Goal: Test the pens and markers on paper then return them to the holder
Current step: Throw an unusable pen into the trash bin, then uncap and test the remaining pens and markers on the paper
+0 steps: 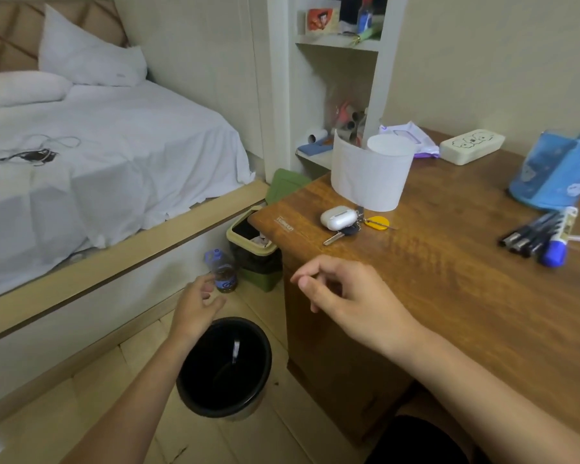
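Right hand [345, 296]: raised over the near left corner of the desk, fingers loosely curled, thumb and forefinger close together, nothing held.
Left hand [195, 304]: extended low over the floor beside the desk, fingers relaxed and slightly spread, nothing held.
Black round bin [224, 366]: on the floor just below the left hand, open top, a small pale object inside.
Small clear plastic bottle with blue label [222, 271]: upright on the floor, just beyond the left fingertips.
Green and cream lidded waste bin [253, 252]: on the floor against the desk's left end, behind the bottle.
Brown wooden desk [449, 279]: glossy top, occupying the right half of the view.
White earbud case [337, 217]: on the desk beyond the right hand, touching a bunch of keys with a yellow tag [359, 227].
White paper roll [370, 174]: upright, behind the earbud case.
Cluster of black pens and a blue-capped marker [539, 237]: lying flat on the desk at far right, well apart from both hands.
Blue fabric holder [558, 172]: tipped on the desk just behind the pens.
Cream rectangular case [471, 147]: at the desk's back edge, near the wall.
Bed with white sheets [98, 155]: at left, a dark cable lying on it.
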`<state>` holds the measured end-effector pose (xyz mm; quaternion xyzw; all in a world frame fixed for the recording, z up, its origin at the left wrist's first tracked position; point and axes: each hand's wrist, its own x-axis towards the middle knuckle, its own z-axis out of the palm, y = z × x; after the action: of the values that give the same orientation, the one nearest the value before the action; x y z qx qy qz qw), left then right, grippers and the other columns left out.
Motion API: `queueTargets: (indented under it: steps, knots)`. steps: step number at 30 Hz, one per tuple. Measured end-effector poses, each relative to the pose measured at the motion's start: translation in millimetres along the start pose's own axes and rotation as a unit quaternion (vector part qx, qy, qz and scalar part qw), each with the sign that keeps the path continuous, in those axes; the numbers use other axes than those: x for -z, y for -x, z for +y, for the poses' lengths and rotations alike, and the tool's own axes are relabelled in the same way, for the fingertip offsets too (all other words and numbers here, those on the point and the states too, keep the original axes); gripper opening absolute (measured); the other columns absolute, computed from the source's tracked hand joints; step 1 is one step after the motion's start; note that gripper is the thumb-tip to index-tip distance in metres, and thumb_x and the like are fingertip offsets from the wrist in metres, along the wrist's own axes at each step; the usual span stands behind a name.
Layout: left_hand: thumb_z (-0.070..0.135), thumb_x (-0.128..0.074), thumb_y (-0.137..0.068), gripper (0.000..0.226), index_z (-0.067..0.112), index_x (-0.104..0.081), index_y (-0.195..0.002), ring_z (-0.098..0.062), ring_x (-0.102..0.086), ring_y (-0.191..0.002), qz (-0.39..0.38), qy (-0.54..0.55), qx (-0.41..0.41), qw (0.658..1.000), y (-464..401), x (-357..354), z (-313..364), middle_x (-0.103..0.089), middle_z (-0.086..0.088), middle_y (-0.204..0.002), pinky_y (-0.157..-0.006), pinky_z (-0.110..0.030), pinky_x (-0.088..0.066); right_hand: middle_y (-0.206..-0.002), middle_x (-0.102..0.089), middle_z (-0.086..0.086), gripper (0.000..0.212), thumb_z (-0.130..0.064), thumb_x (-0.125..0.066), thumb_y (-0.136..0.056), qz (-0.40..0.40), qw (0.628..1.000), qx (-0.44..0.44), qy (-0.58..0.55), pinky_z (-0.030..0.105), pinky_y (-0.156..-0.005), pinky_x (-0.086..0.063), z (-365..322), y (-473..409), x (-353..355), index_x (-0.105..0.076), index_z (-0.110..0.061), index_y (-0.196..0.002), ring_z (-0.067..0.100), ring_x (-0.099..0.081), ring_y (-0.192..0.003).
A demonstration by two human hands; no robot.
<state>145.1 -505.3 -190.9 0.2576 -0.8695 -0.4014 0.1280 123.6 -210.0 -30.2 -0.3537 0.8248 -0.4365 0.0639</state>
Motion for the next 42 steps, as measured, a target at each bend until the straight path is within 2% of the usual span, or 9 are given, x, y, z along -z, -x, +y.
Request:
queueTargets:
  steps: [4,6,9,11,15,19,25,33,42]
  knots:
    - [0.013,-0.069,-0.091,0.026,0.028,-0.064,-0.112,-0.006,-0.065,-0.091,-0.028,0.075,-0.085,0.993,14.5,22.9,57.9,-0.068,0.007,-0.096,-0.073,-0.012,-0.047,-0.072,-0.068,-0.001,0.011,-0.029,-0.06,-0.1,0.016,1.0,0.014,-0.02,0.042,-0.077,-0.054,-4.7,7.9,23.4,-0.071,-0.028,-0.101,0.015,-0.066,-0.071]
    - [0.01,-0.067,-0.091,0.025,0.031,-0.067,-0.105,-0.004,-0.066,-0.086,-0.045,0.096,-0.145,0.984,25.2,31.0,91.3,-0.07,0.007,-0.089,-0.069,-0.008,-0.049,-0.072,-0.066,-0.001,0.01,-0.025,-0.062,-0.099,0.03,0.999,0.018,-0.01,0.035,-0.073,-0.053,-3.9,16.9,43.9,-0.071,-0.024,-0.101,0.012,-0.063,-0.068]
    - [0.04,-0.071,-0.087,0.017,0.036,-0.071,-0.104,-0.01,-0.07,-0.08,-0.1,0.138,-0.202,0.965,42.6,36.0,145.3,-0.073,0.005,-0.084,-0.07,-0.021,-0.056,-0.074,-0.064,-0.009,0.009,-0.024,-0.064,-0.099,0.051,0.998,0.007,0.032,0.02,-0.067,-0.042,-0.9,38.0,89.5,-0.072,-0.023,-0.103,0.006,-0.057,-0.067]
    - [0.065,-0.07,-0.078,0.041,0.036,-0.07,-0.106,-0.016,-0.071,-0.078,-0.129,0.153,-0.257,0.945,57.3,26.2,184.1,-0.073,0.001,-0.084,-0.071,-0.028,-0.057,-0.08,-0.067,-0.009,0.01,-0.025,-0.063,-0.099,0.072,0.996,-0.012,0.058,0.02,-0.068,-0.044,3.1,57.6,125.7,-0.071,-0.023,-0.105,0.007,-0.059,-0.072]
    - [0.036,-0.076,-0.084,0.018,0.031,-0.073,-0.101,-0.019,-0.065,-0.066,-0.182,0.22,-0.356,0.89,97.4,-17.8,276.0,-0.069,-0.002,-0.076,-0.067,-0.015,-0.052,-0.081,-0.068,-0.011,0.01,-0.027,-0.063,-0.099,0.143,0.982,-0.074,0.096,0.025,-0.07,-0.05,27.0,106.3,196.8,-0.072,-0.025,-0.104,0.007,-0.063,-0.075]
    - [0.029,-0.067,-0.088,0.02,0.042,-0.069,-0.103,-0.014,-0.065,-0.071,-0.265,0.17,-0.419,0.852,117.5,-80.0,355.6,-0.069,0.005,-0.084,-0.068,-0.024,-0.053,-0.072,-0.066,-0.021,0.01,-0.027,-0.062,-0.099,0.226,0.951,-0.144,0.153,0.014,-0.058,-0.039,62.9,168.1,253.1,-0.072,-0.027,-0.098,0.0,-0.058,-0.063]
    - [0.024,-0.068,-0.089,0.021,0.04,-0.067,-0.103,-0.005,-0.055,-0.067,-0.302,0.073,-0.488,0.816,139.6,-196.2,442.9,-0.062,0.014,-0.087,-0.068,-0.021,-0.047,-0.08,-0.068,-0.015,0.007,-0.028,-0.064,-0.096,0.285,0.9,-0.253,0.213,0.017,-0.057,-0.041,116.8,259.3,297.3,-0.068,-0.034,-0.095,0.002,-0.06,-0.064]
    - [0.042,-0.058,-0.096,0.035,0.037,-0.054,-0.13,-0.005,-0.046,-0.111,-0.246,-0.122,-0.599,0.752,174.1,-282.5,479.7,-0.047,0.014,-0.119,-0.084,-0.024,-0.044,-0.082,-0.064,-0.021,0.019,-0.026,-0.073,-0.089,0.349,0.855,-0.296,0.246,0.025,-0.063,-0.048,153.4,306.8,304.6,-0.063,-0.04,-0.099,0.004,-0.061,-0.07]
    - [0.046,-0.049,-0.099,0.041,0.038,-0.05,-0.139,0.002,-0.032,-0.118,-0.27,-0.106,-0.649,0.703,177.5,-297.7,472.5,-0.044,0.021,-0.129,-0.098,-0.023,-0.037,-0.097,-0.048,-0.029,0.037,-0.032,-0.07,-0.09,0.314,0.835,-0.3,0.337,0.015,-0.068,-0.037,170.9,307.6,311.6,-0.06,-0.039,-0.125,-0.002,-0.048,-0.085]
